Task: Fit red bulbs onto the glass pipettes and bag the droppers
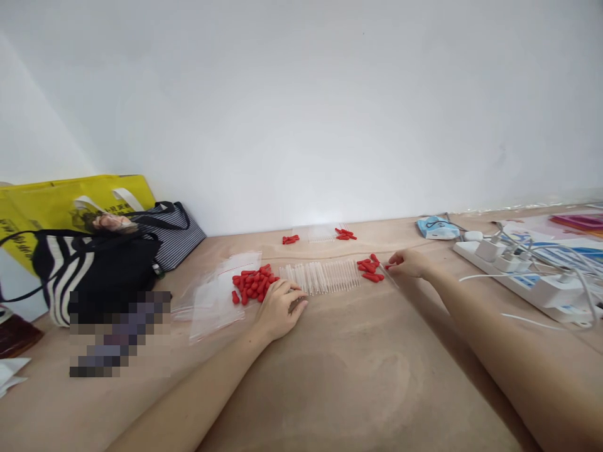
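My left hand [281,307] rests at the near right edge of a pile of red rubber dropper bulbs [255,284]. Its fingers are bent, with the thumb apart, and nothing shows in its grip. Just beyond its fingertips lies a row of thin clear tubes [325,277], side by side. In the pinched fingers of my right hand [406,263] is a dropper [388,267], its red bulb at the fingertips and its thin tube slanting down. A few droppers with red bulbs [370,268] lie between that hand and the row.
Clear zip bags [217,304] lie left of the bulbs. Small groups of red bulbs [291,239] and red-tipped droppers [346,234] are near the wall. At right are a blue mask [437,228] and a power strip [513,276] with cables. Bags [98,270] stand at left.
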Available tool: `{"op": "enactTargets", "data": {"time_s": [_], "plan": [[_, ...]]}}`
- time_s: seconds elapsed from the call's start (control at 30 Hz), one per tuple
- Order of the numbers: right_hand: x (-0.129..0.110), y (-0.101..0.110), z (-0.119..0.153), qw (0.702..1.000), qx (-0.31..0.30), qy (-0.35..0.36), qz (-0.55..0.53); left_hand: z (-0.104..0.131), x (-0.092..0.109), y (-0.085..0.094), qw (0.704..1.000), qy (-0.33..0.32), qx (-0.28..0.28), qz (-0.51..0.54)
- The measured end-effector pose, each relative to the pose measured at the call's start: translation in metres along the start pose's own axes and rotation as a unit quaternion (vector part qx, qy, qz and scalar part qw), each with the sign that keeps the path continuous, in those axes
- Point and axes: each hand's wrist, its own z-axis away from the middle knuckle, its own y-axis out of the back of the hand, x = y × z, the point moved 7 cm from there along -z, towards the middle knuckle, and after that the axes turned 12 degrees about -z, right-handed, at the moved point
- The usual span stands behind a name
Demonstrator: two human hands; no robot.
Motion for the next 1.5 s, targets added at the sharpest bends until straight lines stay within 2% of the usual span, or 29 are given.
{"op": "enactTargets", "data": {"time_s": [0.1, 0.2, 0.27, 0.33, 0.4, 0.47, 0.53, 0.63, 0.73, 0.83, 0.93, 1.0, 1.07, 1.13, 1.23, 1.33, 1.5], "plan": [[0.003, -0.002, 0.001, 1.0, -0.022, -0.001, 0.0, -0.001, 0.0, 0.0, 1.0, -0.001, 0.002, 0.003], [-0.004, 0.008, 0.003, 1.0, -0.006, 0.009, -0.001, -0.001, 0.001, 0.001, 1.0, -0.001, 0.004, 0.004], [-0.018, 0.014, 0.006, 0.999, 0.007, 0.031, -0.008, 0.0, 0.001, 0.002, 1.0, 0.0, 0.006, 0.008], [-0.042, 0.01, 0.014, 0.996, 0.0, 0.08, -0.043, 0.0, 0.001, 0.002, 1.0, 0.0, 0.007, 0.014], [-0.076, -0.007, 0.031, 0.968, -0.044, 0.174, -0.173, 0.001, 0.0, 0.002, 1.0, 0.003, 0.011, 0.023], [-0.102, -0.028, 0.048, 0.935, -0.059, 0.213, -0.278, 0.002, 0.0, 0.003, 0.999, 0.005, 0.018, 0.034], [-0.121, -0.053, 0.065, 0.919, -0.068, 0.237, -0.309, 0.003, 0.002, 0.004, 0.999, 0.001, 0.026, 0.044], [-0.134, -0.082, 0.084, 0.913, -0.076, 0.254, -0.31, 0.003, 0.01, 0.004, 0.998, -0.033, 0.034, 0.048], [-0.139, -0.096, 0.096, 0.915, -0.085, 0.26, -0.295, 0.003, 0.02, 0.005, 0.994, -0.081, 0.041, 0.064], [-0.143, -0.096, 0.101, 0.923, -0.087, 0.272, -0.257, 0.003, 0.024, 0.006, 0.991, -0.099, 0.038, 0.082], [-0.141, -0.077, 0.092, 0.949, -0.029, 0.269, -0.161, 0.002, 0.023, 0.005, 0.993, -0.09, 0.018, 0.076], [-0.128, -0.059, 0.076, 0.975, 0.04, 0.209, -0.059, 0.002, 0.021, 0.003, 0.994, -0.079, -0.001, 0.075], [-0.11, -0.045, 0.059, 0.989, 0.072, 0.126, 0.03, 0.001, 0.02, 0.0, 0.994, -0.067, -0.019, 0.08], [-0.095, -0.039, 0.046, 0.993, 0.063, 0.07, 0.076, 0.0, 0.019, -0.001, 0.994, -0.058, -0.035, 0.086], [-0.084, -0.041, 0.036, 0.994, 0.031, 0.021, 0.099, -0.001, 0.021, -0.002, 0.993, -0.057, -0.057, 0.09], [-0.084, -0.046, 0.034, 0.994, 0.017, 0.003, 0.109, -0.001, 0.023, -0.002, 0.991, -0.068, -0.076, 0.084], [-0.088, -0.049, 0.033, 0.993, 0.021, 0.002, 0.119, 0.0, 0.026, 0.0, 0.991, -0.093, -0.072, 0.059]]}}
